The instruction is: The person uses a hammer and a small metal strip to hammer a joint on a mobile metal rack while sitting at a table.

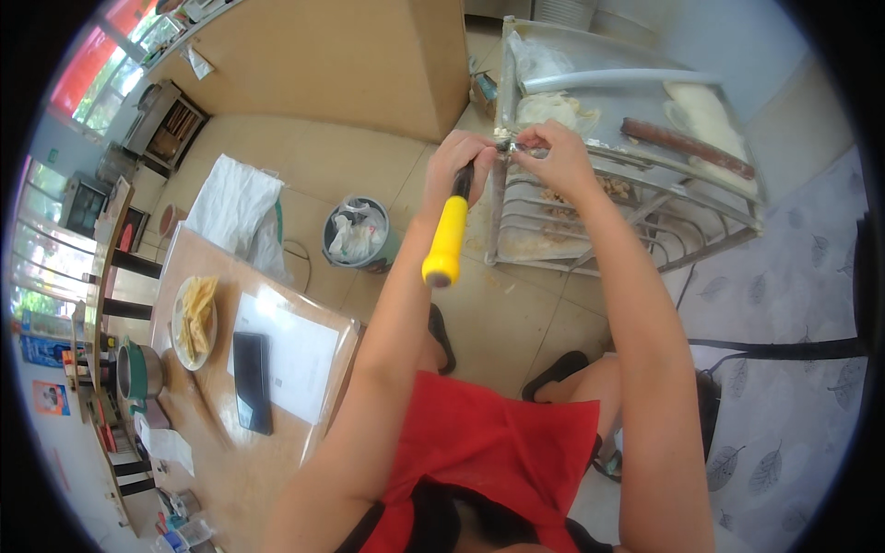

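Held in my left hand is a tool with a yellow-and-black handle. The handle's butt points toward me, and the tool's head is not clear enough to name. The fingers of my right hand pinch together close beside it, at a small shiny metal piece. Both hands meet at the near left corner of a metal rack. What exactly the right fingertips grip is too small to make out.
On the rack lie a brown rod and a pale pipe. A lined bin stands on the floor to the left. The table at left carries a plate of food, a phone, paper and a rolling pin.
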`<action>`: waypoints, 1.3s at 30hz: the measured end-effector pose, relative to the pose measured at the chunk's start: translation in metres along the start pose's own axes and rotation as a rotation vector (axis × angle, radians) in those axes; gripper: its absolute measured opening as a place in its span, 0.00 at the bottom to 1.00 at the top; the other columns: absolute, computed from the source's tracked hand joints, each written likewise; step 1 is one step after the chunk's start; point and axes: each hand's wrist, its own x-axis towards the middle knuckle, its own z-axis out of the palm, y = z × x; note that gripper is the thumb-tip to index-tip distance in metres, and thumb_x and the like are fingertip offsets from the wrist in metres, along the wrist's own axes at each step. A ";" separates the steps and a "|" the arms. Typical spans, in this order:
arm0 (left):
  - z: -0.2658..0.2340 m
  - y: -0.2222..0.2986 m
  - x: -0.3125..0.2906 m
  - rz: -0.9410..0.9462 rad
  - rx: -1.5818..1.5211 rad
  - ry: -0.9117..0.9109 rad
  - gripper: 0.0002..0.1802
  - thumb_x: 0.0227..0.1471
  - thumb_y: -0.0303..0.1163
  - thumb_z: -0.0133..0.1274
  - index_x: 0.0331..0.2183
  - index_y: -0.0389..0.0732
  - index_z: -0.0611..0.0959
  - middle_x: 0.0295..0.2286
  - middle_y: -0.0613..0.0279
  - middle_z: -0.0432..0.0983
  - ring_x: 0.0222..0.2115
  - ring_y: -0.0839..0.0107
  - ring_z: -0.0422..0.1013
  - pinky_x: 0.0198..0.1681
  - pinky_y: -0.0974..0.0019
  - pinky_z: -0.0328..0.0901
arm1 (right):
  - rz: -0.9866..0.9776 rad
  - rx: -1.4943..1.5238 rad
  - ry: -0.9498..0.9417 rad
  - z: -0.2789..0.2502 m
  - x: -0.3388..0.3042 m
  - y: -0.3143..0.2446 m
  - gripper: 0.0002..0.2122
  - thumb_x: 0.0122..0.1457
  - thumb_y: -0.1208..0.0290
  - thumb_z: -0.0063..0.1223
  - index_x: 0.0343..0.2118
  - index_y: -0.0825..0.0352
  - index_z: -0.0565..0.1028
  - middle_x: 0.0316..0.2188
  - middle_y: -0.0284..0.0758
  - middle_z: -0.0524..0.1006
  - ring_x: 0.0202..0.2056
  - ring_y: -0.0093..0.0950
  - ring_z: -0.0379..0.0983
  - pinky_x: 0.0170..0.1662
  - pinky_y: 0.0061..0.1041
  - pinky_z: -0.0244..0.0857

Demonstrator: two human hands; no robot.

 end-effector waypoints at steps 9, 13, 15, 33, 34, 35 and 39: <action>-0.006 -0.014 0.039 -0.039 -0.082 -0.261 0.02 0.49 0.22 0.56 0.26 0.35 0.80 0.25 0.58 0.76 0.26 0.64 0.72 0.31 0.65 0.66 | -0.033 -0.066 0.205 0.004 0.017 0.021 0.09 0.52 0.70 0.54 0.34 0.66 0.79 0.31 0.43 0.78 0.34 0.44 0.75 0.42 0.36 0.69; -0.004 -0.018 0.031 -0.024 -0.052 -0.255 0.02 0.49 0.21 0.56 0.26 0.35 0.80 0.24 0.57 0.75 0.26 0.62 0.71 0.30 0.65 0.66 | 0.058 -0.355 -0.249 -0.009 0.040 0.014 0.12 0.54 0.67 0.54 0.41 0.64 0.78 0.36 0.43 0.77 0.37 0.48 0.74 0.43 0.40 0.68; -0.002 -0.020 0.034 -0.004 -0.064 -0.250 0.02 0.49 0.21 0.56 0.26 0.35 0.80 0.24 0.56 0.75 0.26 0.61 0.71 0.30 0.65 0.65 | 0.038 -0.490 -0.285 -0.006 0.041 0.013 0.12 0.56 0.65 0.53 0.41 0.63 0.77 0.37 0.42 0.77 0.37 0.47 0.75 0.42 0.40 0.69; 0.013 -0.050 0.026 0.172 0.008 -0.198 0.01 0.46 0.22 0.55 0.26 0.37 0.79 0.26 0.54 0.73 0.29 0.56 0.71 0.32 0.59 0.68 | -0.097 -0.790 0.015 -0.009 0.004 0.014 0.10 0.62 0.59 0.43 0.35 0.58 0.72 0.30 0.34 0.75 0.29 0.40 0.77 0.29 0.38 0.70; 0.018 -0.056 0.026 0.199 0.007 -0.179 0.01 0.46 0.22 0.55 0.26 0.37 0.79 0.26 0.54 0.73 0.29 0.56 0.71 0.32 0.60 0.68 | -0.087 -0.793 0.032 -0.006 0.003 0.014 0.09 0.62 0.59 0.43 0.35 0.57 0.72 0.31 0.34 0.74 0.29 0.39 0.76 0.29 0.38 0.70; 0.020 -0.060 0.028 0.192 -0.011 -0.174 0.01 0.45 0.21 0.55 0.26 0.37 0.79 0.26 0.54 0.74 0.28 0.57 0.72 0.32 0.60 0.68 | -0.091 -0.804 0.048 -0.006 0.003 0.015 0.09 0.62 0.59 0.43 0.36 0.57 0.72 0.32 0.33 0.74 0.29 0.38 0.76 0.29 0.37 0.70; 0.018 -0.065 0.032 0.136 -0.055 -0.188 0.02 0.46 0.19 0.56 0.26 0.35 0.80 0.27 0.53 0.76 0.29 0.58 0.74 0.32 0.63 0.69 | -0.160 -0.606 0.188 0.010 0.008 0.022 0.09 0.62 0.58 0.44 0.36 0.57 0.72 0.34 0.32 0.73 0.29 0.35 0.76 0.28 0.33 0.70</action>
